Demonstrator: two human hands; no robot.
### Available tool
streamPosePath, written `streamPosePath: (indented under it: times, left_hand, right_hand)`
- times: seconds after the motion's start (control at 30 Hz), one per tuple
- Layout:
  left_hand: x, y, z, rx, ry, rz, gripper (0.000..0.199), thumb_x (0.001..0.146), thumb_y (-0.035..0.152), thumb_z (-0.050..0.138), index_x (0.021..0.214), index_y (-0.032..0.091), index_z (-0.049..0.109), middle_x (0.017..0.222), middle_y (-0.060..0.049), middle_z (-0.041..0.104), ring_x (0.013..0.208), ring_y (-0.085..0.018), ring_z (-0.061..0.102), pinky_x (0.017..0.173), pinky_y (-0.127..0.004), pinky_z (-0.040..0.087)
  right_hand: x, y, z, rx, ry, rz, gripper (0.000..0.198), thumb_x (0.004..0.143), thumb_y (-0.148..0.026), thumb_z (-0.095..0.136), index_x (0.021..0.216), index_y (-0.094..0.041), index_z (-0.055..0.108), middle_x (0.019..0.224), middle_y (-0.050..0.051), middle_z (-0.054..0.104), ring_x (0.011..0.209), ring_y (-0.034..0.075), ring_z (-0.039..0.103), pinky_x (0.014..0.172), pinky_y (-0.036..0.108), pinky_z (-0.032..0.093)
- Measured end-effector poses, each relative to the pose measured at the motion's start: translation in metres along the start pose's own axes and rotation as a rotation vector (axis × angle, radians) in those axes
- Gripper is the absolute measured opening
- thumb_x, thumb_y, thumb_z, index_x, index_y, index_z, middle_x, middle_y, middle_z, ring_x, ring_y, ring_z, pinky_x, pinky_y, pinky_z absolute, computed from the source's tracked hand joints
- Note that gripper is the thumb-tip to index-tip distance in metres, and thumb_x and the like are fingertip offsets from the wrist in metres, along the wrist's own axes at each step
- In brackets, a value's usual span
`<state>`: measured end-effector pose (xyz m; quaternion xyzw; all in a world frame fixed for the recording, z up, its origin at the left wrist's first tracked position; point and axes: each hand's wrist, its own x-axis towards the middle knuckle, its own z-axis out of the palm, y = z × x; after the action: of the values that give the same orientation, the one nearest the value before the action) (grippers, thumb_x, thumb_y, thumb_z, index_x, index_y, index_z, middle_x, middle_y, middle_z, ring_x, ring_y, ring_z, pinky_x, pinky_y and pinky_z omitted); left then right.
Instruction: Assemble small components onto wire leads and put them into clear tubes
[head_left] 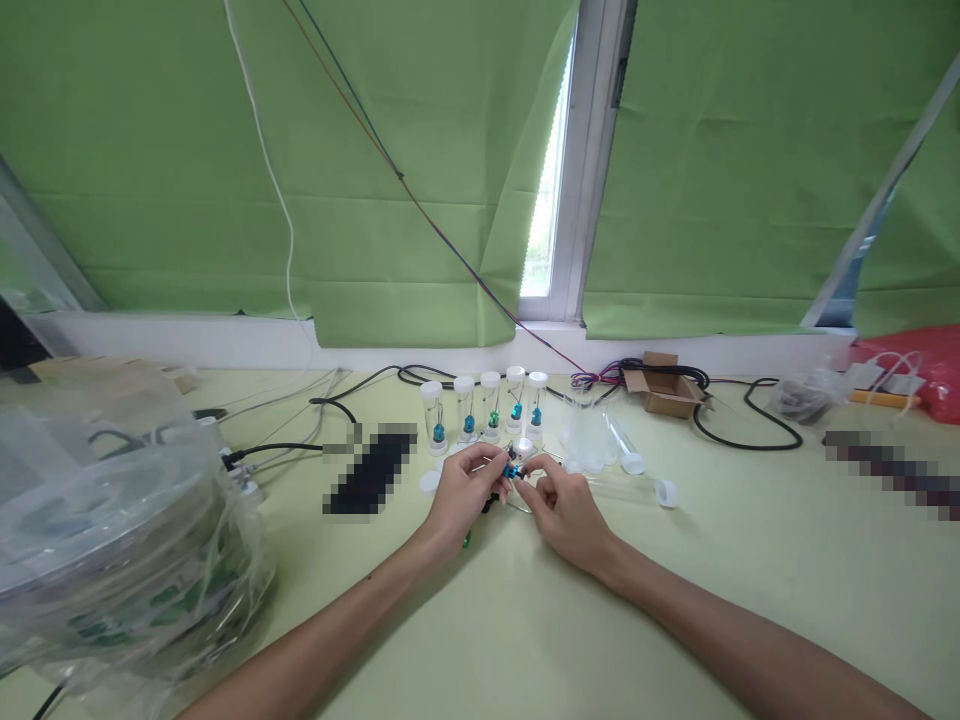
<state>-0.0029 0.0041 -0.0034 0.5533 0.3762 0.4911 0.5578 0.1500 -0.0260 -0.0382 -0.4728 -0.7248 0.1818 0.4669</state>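
My left hand and my right hand meet over the middle of the table. Between their fingertips is a small blue and black piece, too small to name; the fingers of both hands pinch it. Just behind stand several clear tubes with white ends, each holding a small blue or green part with thin leads. A round white cap lies left of my left hand. Under my left wrist shows a small green piece, and dark bits beside it are partly hidden by the fingers.
Clear tubes lie right of the standing ones, one with a white cap. Behind are an open cardboard box and black cables. At left, plastic-wrapped reels take up the table's edge. A red bag lies far right.
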Motion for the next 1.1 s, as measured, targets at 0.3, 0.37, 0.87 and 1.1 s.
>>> streamPosePath:
  times: [0.3,0.37,0.87,1.1]
  left_hand:
    - [-0.0021,-0.0018,0.0009,0.049,-0.013,-0.005,0.025,0.074,0.041,0.070,0.073,0.016,0.064,0.055,0.001,0.060,0.047,-0.011,0.054,0.054,-0.025,0.042]
    - [-0.0023,-0.0004,0.0013,0.043,-0.009,-0.006,0.025,0.074,0.041,0.070,0.072,0.016,0.064,0.055,0.001,0.060,0.047,-0.011,0.053,0.054,-0.025,0.042]
    - [-0.0012,-0.0012,0.0007,0.044,0.009,0.011,0.024,0.077,0.038,0.069,0.073,0.015,0.063,0.057,0.001,0.059,0.048,-0.010,0.052,0.056,-0.025,0.042]
    - [-0.0007,-0.0041,0.0008,0.057,-0.013,-0.002,0.026,0.076,0.041,0.069,0.073,0.016,0.062,0.057,0.000,0.060,0.048,-0.011,0.053,0.055,-0.025,0.042]
  right_hand:
    - [0.0029,-0.0004,-0.0007,-0.071,-0.018,0.035,0.042,0.099,-0.038,0.033,0.066,-0.021,0.052,0.046,-0.003,0.047,0.044,0.013,0.044,0.051,0.025,0.034]
    - [0.0028,-0.0011,-0.0007,-0.057,0.000,0.044,0.039,0.099,-0.040,0.035,0.072,-0.021,0.055,0.046,-0.004,0.046,0.043,0.013,0.043,0.049,0.025,0.033]
    - [-0.0005,-0.0016,0.0000,0.043,-0.036,0.032,0.018,0.096,-0.035,0.043,0.096,-0.020,0.053,0.047,-0.009,0.045,0.042,0.011,0.039,0.047,0.022,0.031]
    - [0.0021,0.0007,-0.0001,-0.044,-0.030,0.033,0.038,0.099,-0.035,0.033,0.067,-0.022,0.048,0.047,-0.004,0.047,0.044,0.013,0.045,0.052,0.025,0.034]
